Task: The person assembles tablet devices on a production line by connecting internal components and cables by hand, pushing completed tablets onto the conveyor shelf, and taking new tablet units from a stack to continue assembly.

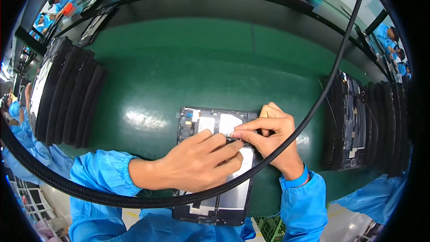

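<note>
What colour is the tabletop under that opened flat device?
The tabletop is dark green, best seen in the head view.

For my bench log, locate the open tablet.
In the head view, the open tablet sits lower centre, beneath the left hand and right hand, at the near edge of the green table.

Your tabletop (179,76) smooth and glossy, your sleeves (309,206) thin, crinkled cloth, your tablet (217,123) framed in dark plastic-looking material, its panels (235,199) smooth and metallic-looking, the cable (121,201) before you braided and faintly shiny, the stacked trays (74,98) matt
</note>
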Tool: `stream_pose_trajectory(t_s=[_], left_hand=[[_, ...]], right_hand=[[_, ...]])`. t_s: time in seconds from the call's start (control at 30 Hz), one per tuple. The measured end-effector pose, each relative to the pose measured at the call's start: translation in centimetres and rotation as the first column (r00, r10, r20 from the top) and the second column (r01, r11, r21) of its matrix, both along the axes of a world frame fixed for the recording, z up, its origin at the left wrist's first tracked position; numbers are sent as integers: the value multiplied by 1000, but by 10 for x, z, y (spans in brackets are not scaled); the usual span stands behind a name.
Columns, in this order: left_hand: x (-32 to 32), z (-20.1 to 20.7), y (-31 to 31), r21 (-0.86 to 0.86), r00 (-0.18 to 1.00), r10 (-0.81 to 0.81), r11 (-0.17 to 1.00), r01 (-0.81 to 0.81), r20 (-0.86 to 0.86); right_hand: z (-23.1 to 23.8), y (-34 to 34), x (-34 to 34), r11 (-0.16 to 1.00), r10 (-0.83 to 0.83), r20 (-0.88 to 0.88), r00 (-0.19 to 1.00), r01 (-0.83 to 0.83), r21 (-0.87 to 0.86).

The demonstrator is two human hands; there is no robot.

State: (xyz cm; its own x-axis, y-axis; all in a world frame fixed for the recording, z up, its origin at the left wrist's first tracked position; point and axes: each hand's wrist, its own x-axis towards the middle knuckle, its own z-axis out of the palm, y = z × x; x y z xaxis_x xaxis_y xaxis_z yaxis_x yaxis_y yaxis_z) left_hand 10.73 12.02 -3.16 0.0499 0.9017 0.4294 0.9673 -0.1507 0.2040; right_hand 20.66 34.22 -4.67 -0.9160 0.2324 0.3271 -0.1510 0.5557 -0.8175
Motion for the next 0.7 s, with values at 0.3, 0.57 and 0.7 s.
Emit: stream_pose_trajectory(t_s=[0.3, 0.57, 0.7], left_hand=[[-1, 1, -1, -16, 1000, 5, 1000, -5, -5], [-4, 10, 6, -30, 999, -33, 999, 33, 22], [-6, 11, 6, -22, 998, -49, 999, 50, 30]], right_hand=[[-6, -1, -3, 999, -1, -8, 1000, 1, -39], [-5, -1, -3, 1000, -28, 7, 1000, 28, 5], [12, 10, 0, 987, 81, 90, 993, -67, -147]])
